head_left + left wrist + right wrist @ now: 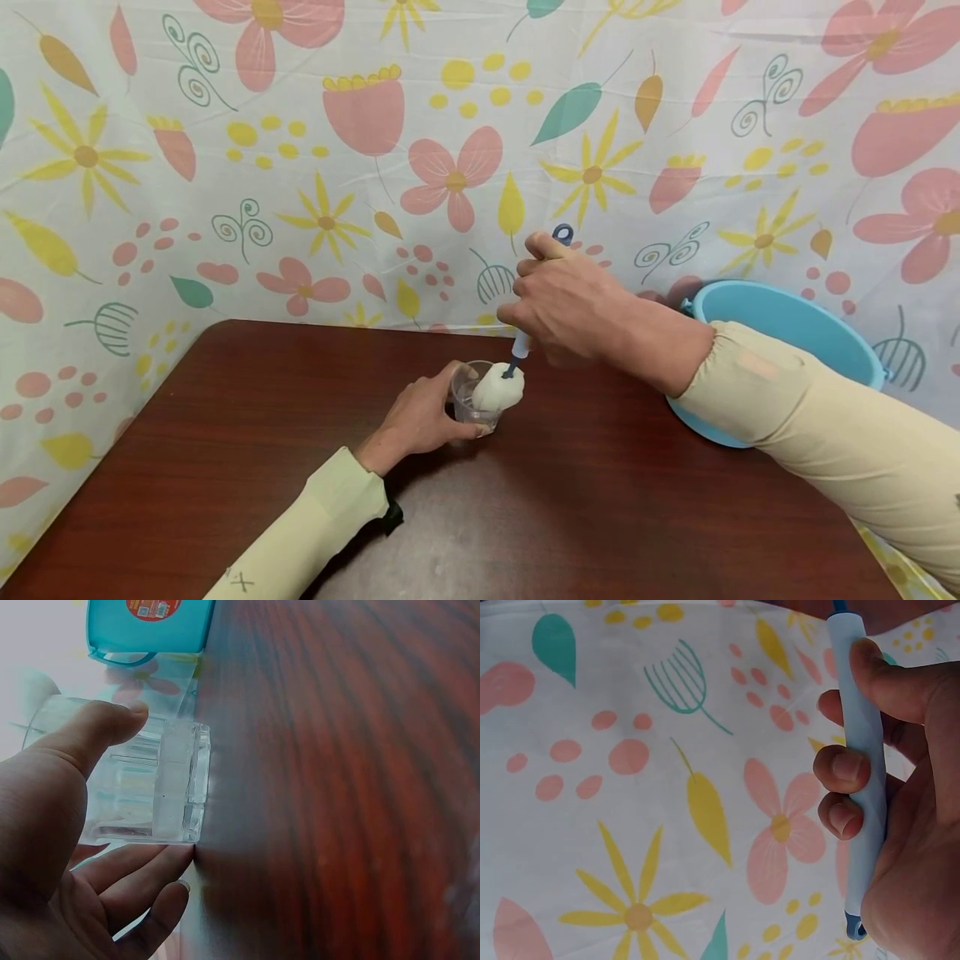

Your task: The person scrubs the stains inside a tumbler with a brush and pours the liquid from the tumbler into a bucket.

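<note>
Head view: a flower-printed cloth [453, 108] is hanging behind the brown counter [315, 533], and a light-blue bucket [787, 325] is standing at its right side. The right hand [570, 300] is gripping the pale handle [862, 750] of a brush, fingers wrapping round it. The left hand [423, 417] is holding the clear cup [127, 795] between thumb and fingers; whether its base is touching the counter, I cannot tell. The white sponge head [501, 390], smallest, is sitting partly inside the cup's mouth.
</note>
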Available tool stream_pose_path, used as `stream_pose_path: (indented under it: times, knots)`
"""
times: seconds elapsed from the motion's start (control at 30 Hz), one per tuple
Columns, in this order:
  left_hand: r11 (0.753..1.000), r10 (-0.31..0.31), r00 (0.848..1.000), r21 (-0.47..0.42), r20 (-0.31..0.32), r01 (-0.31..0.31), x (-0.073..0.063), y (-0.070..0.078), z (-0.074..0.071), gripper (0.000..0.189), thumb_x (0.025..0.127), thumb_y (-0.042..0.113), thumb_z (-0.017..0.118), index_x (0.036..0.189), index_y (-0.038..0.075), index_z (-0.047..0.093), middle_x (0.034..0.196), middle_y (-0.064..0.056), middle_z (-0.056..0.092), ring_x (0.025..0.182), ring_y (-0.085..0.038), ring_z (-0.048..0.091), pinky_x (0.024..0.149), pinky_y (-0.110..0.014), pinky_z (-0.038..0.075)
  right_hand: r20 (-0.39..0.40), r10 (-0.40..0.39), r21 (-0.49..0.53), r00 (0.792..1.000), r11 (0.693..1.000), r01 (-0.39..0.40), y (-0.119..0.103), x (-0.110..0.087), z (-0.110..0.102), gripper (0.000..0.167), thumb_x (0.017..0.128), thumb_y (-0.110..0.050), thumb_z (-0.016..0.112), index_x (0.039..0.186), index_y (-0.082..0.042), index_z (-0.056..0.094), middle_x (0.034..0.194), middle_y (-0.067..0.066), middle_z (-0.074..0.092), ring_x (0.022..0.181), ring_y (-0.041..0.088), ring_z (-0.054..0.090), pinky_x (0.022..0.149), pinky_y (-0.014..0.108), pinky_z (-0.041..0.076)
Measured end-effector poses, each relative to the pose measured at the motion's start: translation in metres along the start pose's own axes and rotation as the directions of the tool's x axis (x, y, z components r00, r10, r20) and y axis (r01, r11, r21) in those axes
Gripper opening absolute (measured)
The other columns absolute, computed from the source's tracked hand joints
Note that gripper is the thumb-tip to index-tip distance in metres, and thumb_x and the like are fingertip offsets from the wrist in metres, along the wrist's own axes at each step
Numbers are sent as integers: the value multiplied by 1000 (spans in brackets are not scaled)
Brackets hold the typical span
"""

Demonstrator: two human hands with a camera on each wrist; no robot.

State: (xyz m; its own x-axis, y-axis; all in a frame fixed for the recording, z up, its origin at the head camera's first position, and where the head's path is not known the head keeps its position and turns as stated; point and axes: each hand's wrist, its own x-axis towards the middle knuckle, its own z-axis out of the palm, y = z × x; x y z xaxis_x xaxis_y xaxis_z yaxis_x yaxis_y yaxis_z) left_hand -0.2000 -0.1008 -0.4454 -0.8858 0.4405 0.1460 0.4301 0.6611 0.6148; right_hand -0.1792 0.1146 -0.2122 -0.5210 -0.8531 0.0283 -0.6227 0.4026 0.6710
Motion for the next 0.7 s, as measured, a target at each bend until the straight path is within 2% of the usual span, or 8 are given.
stream_pose_path:
  times: [0.13, 0.33, 0.7]
  knots:
    - [1000, 5, 1000, -1, -10, -5, -1, 0, 0, 73, 80, 55, 91, 139, 30, 56, 110, 6, 74, 94, -11, 68, 78, -36, 54, 9, 5, 10, 1000, 1000, -5, -2, 2, -2, 29, 83, -46, 83, 82, -22, 66, 65, 1, 59, 75, 26, 60, 97, 49, 31]
    - [1000, 13, 1000, 5, -22, -12, -1, 1, 0, 73, 79, 56, 91, 138, 30, 57, 109, 6, 74, 94, -12, 69, 78, -37, 54, 9, 18, 23, 1000, 1000, -19, -5, 3, -4, 31, 82, -44, 82, 79, -20, 63, 65, 2, 60, 75, 27, 59, 98, 50, 31]
    - [1000, 5, 1000, 17, -26, -5, 0, 1, 0, 77, 77, 55, 92, 139, 30, 56, 106, 10, 73, 92, -10, 69, 77, -36, 54, -20, 18, 33, 1000, 999, -17, -9, 7, -5, 24, 82, -38, 82, 81, -18, 67, 66, 3, 61, 76, 28, 60, 101, 49, 30]
